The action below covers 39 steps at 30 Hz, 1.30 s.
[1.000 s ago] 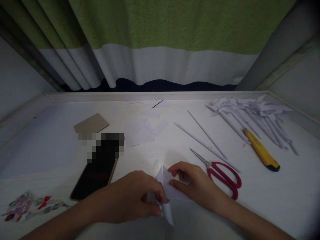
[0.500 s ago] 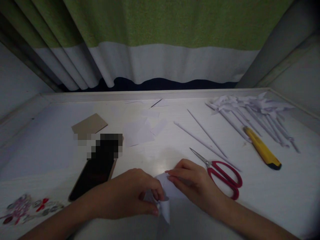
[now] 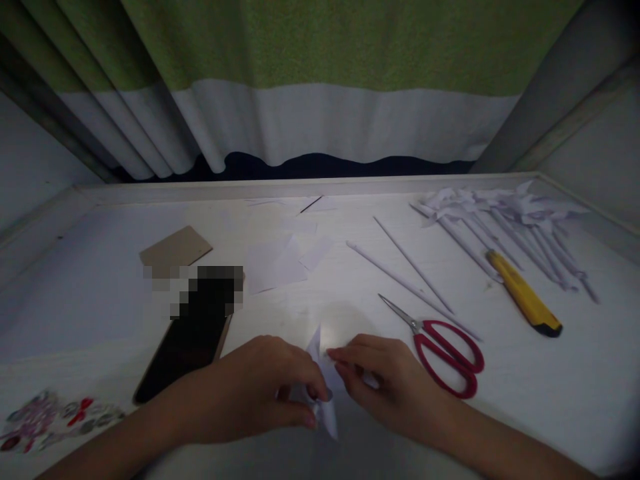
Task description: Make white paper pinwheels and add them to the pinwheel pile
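Observation:
Both my hands work a small piece of folded white paper [image 3: 323,383] low on the white table [image 3: 100,307]. My left hand [image 3: 260,393] is closed, its fingertips pinching the paper's lower part near the centre. My right hand [image 3: 385,380] is closed too, with thumb and forefinger gripping the paper's upper edge, where one corner sticks up. The two hands almost touch. Red-handled scissors [image 3: 440,347] lie just right of my right hand.
A dark phone [image 3: 185,347] lies left of my hands, brown card [image 3: 175,247] behind it. Loose white paper pieces [image 3: 280,263] sit mid-table. Thin rolled paper sticks [image 3: 400,273], a yellow utility knife [image 3: 525,297] and a heap of paper pinwheels [image 3: 505,213] lie right. Sequins [image 3: 45,420] at far left.
My right hand shifted slightly left and nearer, regripping the paper's top edge. The paper corner dropped flat, then rose again. My left hand kept its pinch.

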### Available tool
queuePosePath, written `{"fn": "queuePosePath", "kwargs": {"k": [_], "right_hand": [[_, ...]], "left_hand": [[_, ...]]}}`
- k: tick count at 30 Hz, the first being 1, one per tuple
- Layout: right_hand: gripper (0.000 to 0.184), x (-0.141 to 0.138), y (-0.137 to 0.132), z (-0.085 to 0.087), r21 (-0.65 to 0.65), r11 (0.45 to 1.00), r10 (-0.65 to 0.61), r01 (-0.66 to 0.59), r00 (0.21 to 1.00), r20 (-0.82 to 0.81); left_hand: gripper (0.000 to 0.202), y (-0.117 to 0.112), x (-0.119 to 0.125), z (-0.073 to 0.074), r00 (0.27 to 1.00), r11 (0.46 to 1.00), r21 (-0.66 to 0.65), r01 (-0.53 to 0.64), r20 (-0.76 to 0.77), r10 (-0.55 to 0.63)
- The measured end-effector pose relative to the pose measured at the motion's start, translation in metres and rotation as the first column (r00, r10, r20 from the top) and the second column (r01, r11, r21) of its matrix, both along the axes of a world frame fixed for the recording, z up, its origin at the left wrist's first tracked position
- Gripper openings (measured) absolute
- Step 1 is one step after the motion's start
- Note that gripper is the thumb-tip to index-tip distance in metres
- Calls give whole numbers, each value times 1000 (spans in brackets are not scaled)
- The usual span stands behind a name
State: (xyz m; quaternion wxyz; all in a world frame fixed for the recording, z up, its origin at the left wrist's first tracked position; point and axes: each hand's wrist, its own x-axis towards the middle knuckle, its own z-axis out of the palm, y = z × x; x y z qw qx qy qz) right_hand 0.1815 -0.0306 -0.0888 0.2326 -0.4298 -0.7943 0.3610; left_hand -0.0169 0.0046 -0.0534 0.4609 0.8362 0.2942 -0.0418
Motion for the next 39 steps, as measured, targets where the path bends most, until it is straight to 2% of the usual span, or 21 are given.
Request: {"fn": "queuePosePath", "kwargs": {"k": [6, 11, 15, 19, 23, 27, 32, 39], "right_hand": [[15, -4, -1, 3, -117, 985, -139, 127, 986, -92], [19, -5, -2, -2, -272, 936, -278, 223, 942, -188], [15, -6, -2, -6, -299, 909, -362, 291, 906, -221], [18, -6, -2, -8, -302, 888, -424, 348, 872, -243], [16, -7, -4, -7, -269, 888, -440, 373, 860, -259], [17, -7, -7, -7, -219, 904, -418, 367, 865, -277], [16, -7, -8, -5, -224, 923, -378, 313, 848, -372], [15, -7, -7, -4, -280, 911, -397, 304, 829, -393]], "left_hand": [[16, -4, -1, -4, 998, 991, 127, 47, 39, -52], [13, -4, 1, -6, 998, 974, 220, 45, 25, -52], [16, -7, 1, -7, 999, 952, 302, 44, 4, -48], [17, -12, 2, -8, 998, 914, 399, 68, -13, -69], [16, -15, 6, -10, 994, 856, 505, 106, -58, -89], [18, -17, 6, -13, 994, 815, 572, 89, 2, -110], [17, -15, 5, -14, 994, 822, 560, 106, -33, -106], [14, -14, 6, -12, 995, 839, 534, 103, -46, -93]]}}
